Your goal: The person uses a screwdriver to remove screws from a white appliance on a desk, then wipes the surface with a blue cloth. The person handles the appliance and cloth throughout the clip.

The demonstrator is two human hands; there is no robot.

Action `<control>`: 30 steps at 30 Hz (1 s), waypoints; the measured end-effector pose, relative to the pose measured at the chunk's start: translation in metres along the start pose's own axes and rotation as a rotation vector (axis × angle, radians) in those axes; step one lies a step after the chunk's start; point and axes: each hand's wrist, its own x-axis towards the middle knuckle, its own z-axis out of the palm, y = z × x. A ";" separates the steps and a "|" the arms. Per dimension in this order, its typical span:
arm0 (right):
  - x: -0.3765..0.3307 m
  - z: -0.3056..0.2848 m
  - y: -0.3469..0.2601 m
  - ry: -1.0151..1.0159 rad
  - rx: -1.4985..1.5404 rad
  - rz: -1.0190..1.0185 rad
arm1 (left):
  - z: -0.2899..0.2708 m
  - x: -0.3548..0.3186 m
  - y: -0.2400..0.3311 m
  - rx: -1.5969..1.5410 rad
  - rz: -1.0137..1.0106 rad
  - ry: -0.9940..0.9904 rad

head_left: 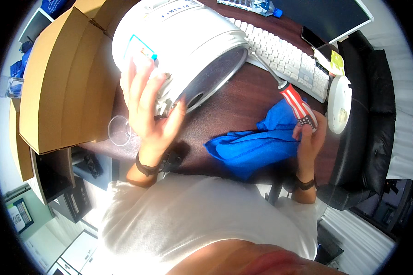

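Note:
A large white drum-shaped appliance (195,34) lies tilted on the brown table, its open end with a dark inside turned toward the lower right. My left hand (149,103) grips it by the rim, thumb at the edge and fingers spread along the side. In my right hand (312,135) is a screwdriver (293,98) with a red-and-white striped, starred handle. Its metal shaft points up and left, the tip beside the appliance's rim; whether they touch I cannot tell. A crumpled blue cloth (257,146) lies left of my right hand.
Behind the appliance runs a white keyboard (289,57), with a water bottle (257,7) and monitor (319,13) beyond. A round white cover (339,105) stands right of my hand. Cardboard boxes (69,82) crowd the left, near a clear round object (119,130). A black chair (376,114) borders the right.

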 end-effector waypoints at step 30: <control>-0.003 0.003 0.015 0.124 -0.646 -0.467 | 0.001 -0.002 0.003 -0.017 -0.012 0.016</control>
